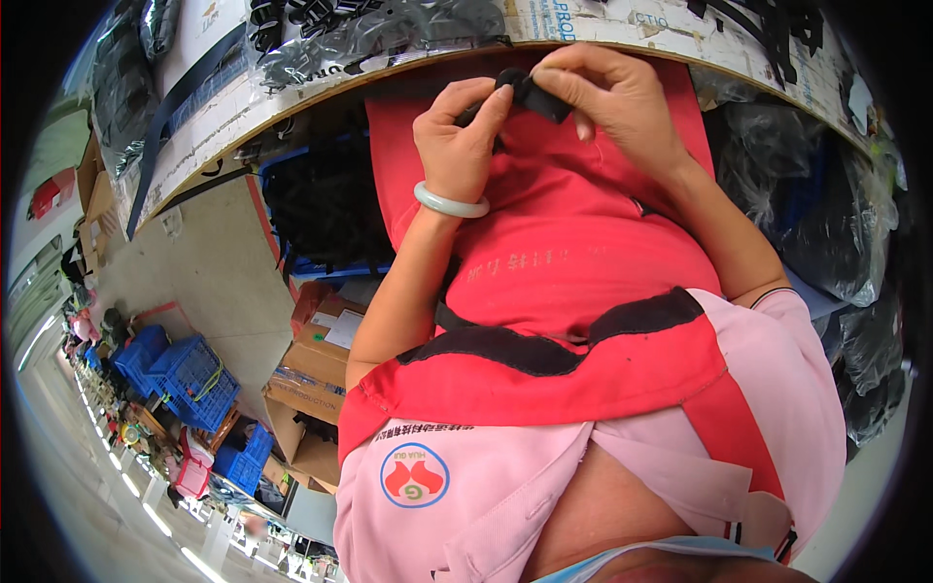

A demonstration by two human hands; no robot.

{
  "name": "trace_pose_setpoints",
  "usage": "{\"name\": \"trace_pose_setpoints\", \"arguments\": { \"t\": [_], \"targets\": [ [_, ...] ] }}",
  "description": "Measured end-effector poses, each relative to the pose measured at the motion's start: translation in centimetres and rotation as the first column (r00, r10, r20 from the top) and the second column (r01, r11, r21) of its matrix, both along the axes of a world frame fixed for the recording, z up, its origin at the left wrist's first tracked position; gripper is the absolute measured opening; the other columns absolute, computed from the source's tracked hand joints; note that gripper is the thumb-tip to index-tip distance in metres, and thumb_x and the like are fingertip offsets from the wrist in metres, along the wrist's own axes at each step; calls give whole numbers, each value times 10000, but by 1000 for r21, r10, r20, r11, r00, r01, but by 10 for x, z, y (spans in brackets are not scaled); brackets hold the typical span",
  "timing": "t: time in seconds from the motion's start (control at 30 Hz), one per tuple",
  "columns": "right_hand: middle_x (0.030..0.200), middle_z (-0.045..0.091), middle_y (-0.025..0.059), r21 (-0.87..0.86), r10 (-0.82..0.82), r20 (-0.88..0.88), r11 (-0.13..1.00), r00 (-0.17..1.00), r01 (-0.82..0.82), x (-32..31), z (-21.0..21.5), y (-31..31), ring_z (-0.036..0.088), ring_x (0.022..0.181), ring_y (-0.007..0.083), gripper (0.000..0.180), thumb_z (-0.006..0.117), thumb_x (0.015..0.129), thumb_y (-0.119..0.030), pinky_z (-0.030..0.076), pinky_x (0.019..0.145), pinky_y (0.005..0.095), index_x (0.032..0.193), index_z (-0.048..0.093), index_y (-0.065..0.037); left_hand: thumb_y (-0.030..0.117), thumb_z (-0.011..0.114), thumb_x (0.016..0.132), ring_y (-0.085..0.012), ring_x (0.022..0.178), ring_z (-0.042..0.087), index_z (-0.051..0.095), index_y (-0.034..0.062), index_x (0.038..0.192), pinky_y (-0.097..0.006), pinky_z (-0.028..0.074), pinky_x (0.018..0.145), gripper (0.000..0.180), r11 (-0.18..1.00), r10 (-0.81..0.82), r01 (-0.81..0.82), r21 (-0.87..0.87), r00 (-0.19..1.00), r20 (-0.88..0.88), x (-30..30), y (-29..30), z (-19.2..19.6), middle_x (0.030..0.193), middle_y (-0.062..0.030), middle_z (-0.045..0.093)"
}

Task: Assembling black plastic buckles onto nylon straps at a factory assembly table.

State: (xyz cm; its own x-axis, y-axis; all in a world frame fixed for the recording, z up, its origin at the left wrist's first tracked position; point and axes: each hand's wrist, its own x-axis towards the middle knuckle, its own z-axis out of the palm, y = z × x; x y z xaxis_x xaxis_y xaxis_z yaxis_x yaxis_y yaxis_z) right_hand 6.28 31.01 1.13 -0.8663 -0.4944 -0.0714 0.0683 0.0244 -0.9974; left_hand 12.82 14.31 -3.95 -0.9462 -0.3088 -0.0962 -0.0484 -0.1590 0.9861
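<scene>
A short black strap piece [546, 101], folded or looped, is held up between my two hands in front of the red apron [544, 194]. My left hand [455, 141], with a pale bangle at the wrist, pinches its left end between thumb and curled fingers. Against its upper right part, my right hand [622, 109] presses thumb and forefinger together, with the other fingers bent. A small dark rounded part shows at the top of the piece by my left thumb; its kind cannot be made out.
Beyond my hands runs the worktable's edge [321, 94], with a clear bag of black buckles [379, 39] and black straps [753, 29] on top. Below left are a blue crate of black items [321, 209] and cardboard boxes [316, 364]. Plastic-wrapped black goods [826, 214] stand at right.
</scene>
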Motion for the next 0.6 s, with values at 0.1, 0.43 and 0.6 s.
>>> {"name": "trace_pose_setpoints", "arguments": {
  "t": [0.1,0.43,0.6],
  "targets": [
    [705,579,2,113,65,186,990,980,-87,3,-17,3,547,520,50,258,658,893,-144,447,464,181,1075,572,17,70,700,850,-25,583,502,703,-18,966,-173,384,502,145,999,-33,28,40,993,114,4,1,7,686,22,603],
    [739,596,5,-13,106,471,993,875,-113,-6,-31,-5,577,567,66,254,583,946,-254,479,495,199,1027,586,-13,26,678,851,-33,588,508,710,8,989,-181,382,503,143,987,-3,-9,-157,997,-79,9,-4,1,752,2,609],
    [641,522,-47,-261,411,716,907,564,-330,-15,-47,1,462,477,14,193,619,922,-244,369,416,152,967,609,-56,35,657,873,-41,604,531,700,-5,1012,-178,405,511,151,981,-188,188,49,982,-9,26,-17,10,806,-9,614]
  ]
}}
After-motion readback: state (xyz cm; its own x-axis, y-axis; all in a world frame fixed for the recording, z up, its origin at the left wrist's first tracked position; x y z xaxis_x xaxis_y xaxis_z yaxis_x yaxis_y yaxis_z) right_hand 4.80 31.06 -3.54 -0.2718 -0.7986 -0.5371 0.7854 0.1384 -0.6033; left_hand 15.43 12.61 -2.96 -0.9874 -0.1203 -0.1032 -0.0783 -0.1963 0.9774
